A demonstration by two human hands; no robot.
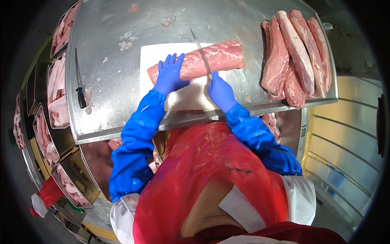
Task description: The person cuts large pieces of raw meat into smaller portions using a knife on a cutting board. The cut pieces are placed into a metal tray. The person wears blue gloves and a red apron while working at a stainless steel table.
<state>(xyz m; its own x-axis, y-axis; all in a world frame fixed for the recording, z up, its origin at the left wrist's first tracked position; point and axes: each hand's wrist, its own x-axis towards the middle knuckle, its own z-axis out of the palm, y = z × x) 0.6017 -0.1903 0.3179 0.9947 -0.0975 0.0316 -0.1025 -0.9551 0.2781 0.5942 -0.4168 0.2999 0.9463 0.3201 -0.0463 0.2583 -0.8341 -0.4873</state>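
A long pink pork loin [219, 55] lies across a white cutting board [189, 99] on a steel table [111, 65]. My left hand [170, 74], in a blue glove, rests on the loin's left part with fingers spread. My right hand [219, 90], also gloved, is closed on the handle of a long knife, mostly hidden in the fingers. The blade [200, 48] crosses the middle of the loin diagonally, its tip beyond the far side of the meat.
Several long meat pieces [298, 59] lie piled on the table's right. A black-handled knife [80, 93] lies on the left. Steel trays of pale meat [57, 93] line the left side. A person in a red apron [50, 191] is at the lower left.
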